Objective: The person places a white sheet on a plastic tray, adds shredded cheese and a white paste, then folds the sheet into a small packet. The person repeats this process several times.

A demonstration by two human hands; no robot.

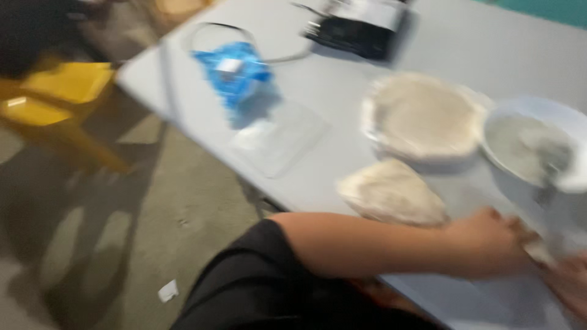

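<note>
The picture is blurred by motion. My left arm reaches across the near table edge, and my left hand (489,238) has its fingers closed on a small pale piece of dough (540,252). My right hand (570,286) touches the same piece from the bottom right corner, mostly cut off by the frame. Just left of my left hand lies a folded pale flatbread (391,192). Beyond it sits a stack of round flat wrappers (422,116). A white bowl (531,107) with greyish filling stands to the right of the stack.
The grey table (342,79) also holds a clear plastic tray (278,137), a blue packet (232,73) and a black device (358,30) with a cable. A yellow chair (58,95) stands on the concrete floor at left. A paper scrap (167,291) lies on the floor.
</note>
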